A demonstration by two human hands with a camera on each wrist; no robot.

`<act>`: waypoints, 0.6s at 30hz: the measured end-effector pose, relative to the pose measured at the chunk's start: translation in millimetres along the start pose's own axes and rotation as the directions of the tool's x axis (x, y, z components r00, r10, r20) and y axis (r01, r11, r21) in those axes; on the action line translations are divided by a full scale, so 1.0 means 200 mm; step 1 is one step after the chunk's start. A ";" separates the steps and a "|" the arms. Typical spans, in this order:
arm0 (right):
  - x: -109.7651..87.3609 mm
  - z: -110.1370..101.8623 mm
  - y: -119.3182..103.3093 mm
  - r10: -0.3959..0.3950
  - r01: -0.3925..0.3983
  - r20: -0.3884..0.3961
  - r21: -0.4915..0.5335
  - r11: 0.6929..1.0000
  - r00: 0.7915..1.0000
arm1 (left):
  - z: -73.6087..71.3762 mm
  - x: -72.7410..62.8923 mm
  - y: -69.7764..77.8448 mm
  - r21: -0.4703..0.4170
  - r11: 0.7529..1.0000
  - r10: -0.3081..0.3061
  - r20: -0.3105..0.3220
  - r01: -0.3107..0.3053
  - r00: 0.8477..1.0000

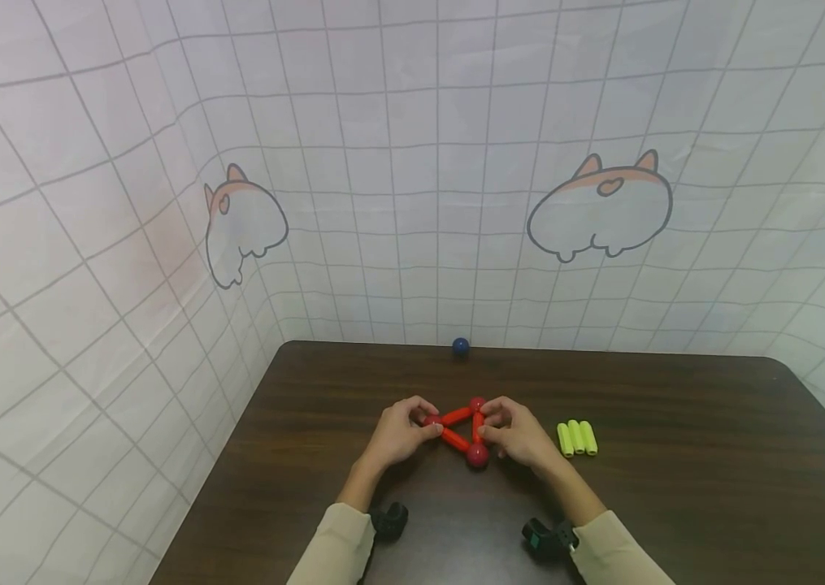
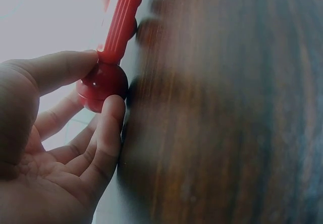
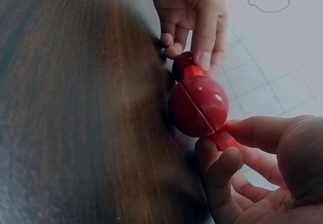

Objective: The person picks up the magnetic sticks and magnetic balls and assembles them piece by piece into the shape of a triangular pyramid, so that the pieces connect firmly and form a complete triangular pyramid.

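Three red rods and three red balls form a triangle on the dark table. My left hand (image 1: pixel 396 436) pinches the left corner ball (image 2: pixel 103 85) between thumb and fingers, close to where a ribbed red rod (image 2: pixel 119 24) joins it. On the other side, my right hand (image 1: pixel 523 435) pinches the right-side red rod (image 3: pixel 226 140), partly covered by the fingers. The near corner ball (image 1: pixel 477 456) shows large in the right wrist view, with a seam around it. The far corner ball (image 1: pixel 477 404) lies beside the right fingertips.
Several yellow-green rods (image 1: pixel 576 438) lie side by side to the right of my right hand. A blue ball (image 1: pixel 460 347) sits at the back edge of the wooden table (image 1: pixel 295 455). Behind it hangs a white grid-patterned cloth (image 1: pixel 412 203).
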State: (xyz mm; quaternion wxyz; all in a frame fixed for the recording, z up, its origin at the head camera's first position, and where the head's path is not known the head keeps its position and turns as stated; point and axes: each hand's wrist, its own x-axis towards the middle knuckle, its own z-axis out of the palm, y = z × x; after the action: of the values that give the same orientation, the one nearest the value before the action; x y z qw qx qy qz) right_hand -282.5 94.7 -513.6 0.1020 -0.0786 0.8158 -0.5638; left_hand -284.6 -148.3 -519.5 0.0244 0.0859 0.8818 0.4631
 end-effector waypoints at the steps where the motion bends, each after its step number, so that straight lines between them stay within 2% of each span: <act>1: 0.00 0.00 0.00 0.000 0.000 0.001 -0.002 1.000 1.000 | 0.00 0.00 0.00 0.001 1.000 0.000 0.000 0.000 1.000; 18: -0.01 -0.03 0.00 -0.005 0.006 0.038 -0.045 0.999 0.999 | 0.00 0.00 -0.01 0.015 1.000 -0.004 -0.003 0.004 1.000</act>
State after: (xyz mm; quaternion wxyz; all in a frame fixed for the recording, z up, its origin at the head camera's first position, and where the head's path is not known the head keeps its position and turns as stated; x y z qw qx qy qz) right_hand -281.9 100.7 -511.0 0.1139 -0.0937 0.8260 -0.5440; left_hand -285.5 -148.3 -521.2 0.0234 0.0836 0.8855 0.4565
